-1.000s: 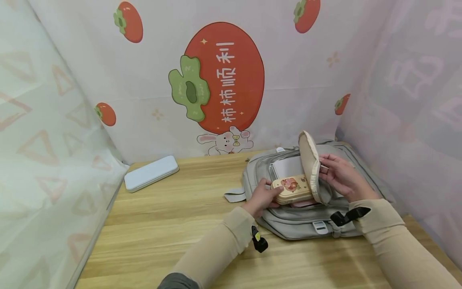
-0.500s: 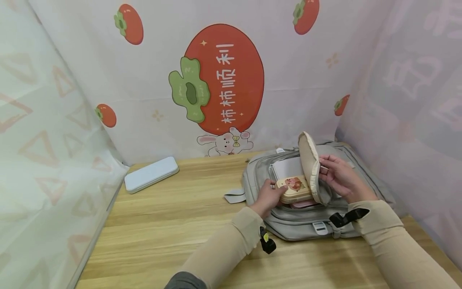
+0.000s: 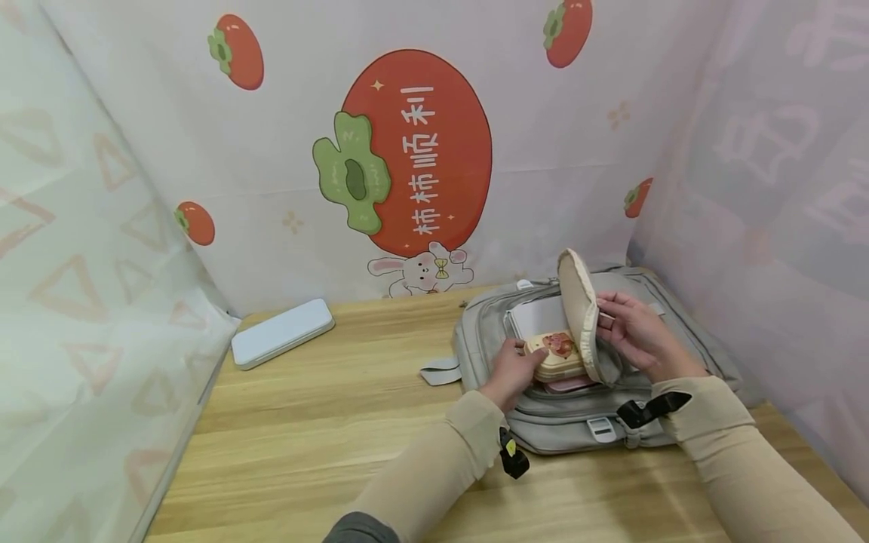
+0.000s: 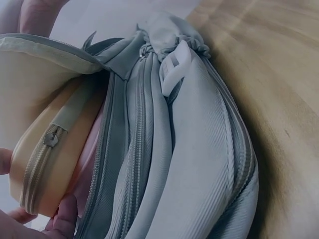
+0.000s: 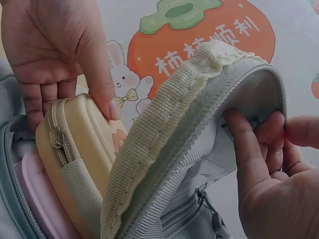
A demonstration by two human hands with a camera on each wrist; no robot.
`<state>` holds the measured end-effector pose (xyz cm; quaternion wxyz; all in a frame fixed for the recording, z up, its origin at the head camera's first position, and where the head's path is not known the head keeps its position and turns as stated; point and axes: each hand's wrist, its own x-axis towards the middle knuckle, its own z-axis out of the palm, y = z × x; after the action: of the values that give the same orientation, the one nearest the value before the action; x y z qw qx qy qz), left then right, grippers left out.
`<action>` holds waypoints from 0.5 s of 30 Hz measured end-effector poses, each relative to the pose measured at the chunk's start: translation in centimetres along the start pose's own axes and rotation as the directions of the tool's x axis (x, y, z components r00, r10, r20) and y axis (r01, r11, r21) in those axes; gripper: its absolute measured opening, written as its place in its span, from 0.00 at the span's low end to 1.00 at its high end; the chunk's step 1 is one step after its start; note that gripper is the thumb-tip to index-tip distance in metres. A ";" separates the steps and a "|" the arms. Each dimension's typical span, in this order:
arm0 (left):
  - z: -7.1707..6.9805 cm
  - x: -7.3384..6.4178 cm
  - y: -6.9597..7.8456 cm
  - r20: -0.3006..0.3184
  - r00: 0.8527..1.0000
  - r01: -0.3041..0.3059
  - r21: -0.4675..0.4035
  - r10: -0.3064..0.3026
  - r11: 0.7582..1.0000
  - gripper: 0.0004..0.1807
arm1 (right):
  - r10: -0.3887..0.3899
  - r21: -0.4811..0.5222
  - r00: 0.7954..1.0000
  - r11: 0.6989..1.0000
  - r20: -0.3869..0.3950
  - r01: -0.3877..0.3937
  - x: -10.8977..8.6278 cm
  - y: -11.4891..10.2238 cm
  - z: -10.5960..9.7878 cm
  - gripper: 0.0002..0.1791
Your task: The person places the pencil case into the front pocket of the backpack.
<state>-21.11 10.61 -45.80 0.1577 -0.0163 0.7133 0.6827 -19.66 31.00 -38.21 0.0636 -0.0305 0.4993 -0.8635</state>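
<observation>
A grey backpack [image 3: 475, 343] lies on the table with its front pocket unzipped. My left hand [image 3: 509, 375] grips the near end of a cream zippered case [image 3: 558, 360] with a printed picture on top. In the right wrist view the left thumb lies on the case's printed face. The far end of the case [image 5: 82, 149] sits inside the pocket, hidden by the raised pocket flap [image 3: 577, 305]. My right hand [image 3: 641, 335] pinches the edge of that flap and holds it up. Below the case, a pink item [image 3: 569, 385] shows in the pocket.
A white flat item [image 3: 539, 317] lies in the pocket behind the cream case. A pale blue flat case [image 3: 281, 333] rests at the table's back left. A grey strap loop [image 3: 441, 371] sticks out left of the backpack. Printed cloth [image 3: 529, 211] stands behind the table.
My left hand has moved right, sliding the cream case farther into the pocket under the flap. The right hand keeps its hold on the flap. The head view has shifted slightly.
</observation>
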 end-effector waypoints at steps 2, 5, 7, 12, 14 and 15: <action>0.1 0.0 0.0 0.003 1.000 0.003 0.006 -0.003 1.000 0.15 | -0.002 0.013 1.000 1.000 0.007 0.001 0.0 0.1 -0.1 0.16; 0.3 0.0 0.0 0.003 1.000 -0.006 0.032 0.006 0.999 0.14 | -0.004 0.033 1.000 0.999 0.014 0.004 0.0 0.2 -0.2 0.16; 0.5 0.0 0.0 -0.003 1.000 -0.016 0.042 0.016 0.999 0.14 | -0.007 0.043 1.000 0.999 0.019 0.006 0.0 0.3 -0.2 0.16; 0.6 0.2 0.0 -0.012 0.999 -0.036 0.072 0.037 0.997 0.13 | -0.008 0.051 1.000 0.999 0.017 0.007 0.1 0.3 -0.3 0.17; 0.7 0.3 0.1 -0.012 0.999 -0.039 0.086 0.040 0.996 0.13 | -0.008 0.048 1.000 0.999 0.014 0.007 0.1 0.2 -0.3 0.17; 0.7 0.3 0.1 -0.010 0.999 -0.039 0.096 0.040 0.995 0.13 | -0.008 0.047 1.000 0.999 0.012 0.007 0.1 0.2 -0.3 0.17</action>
<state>-21.27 11.34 -45.79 0.1407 0.0014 0.7464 0.6504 -19.82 31.13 -38.58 0.0640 -0.0360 0.4786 -0.8750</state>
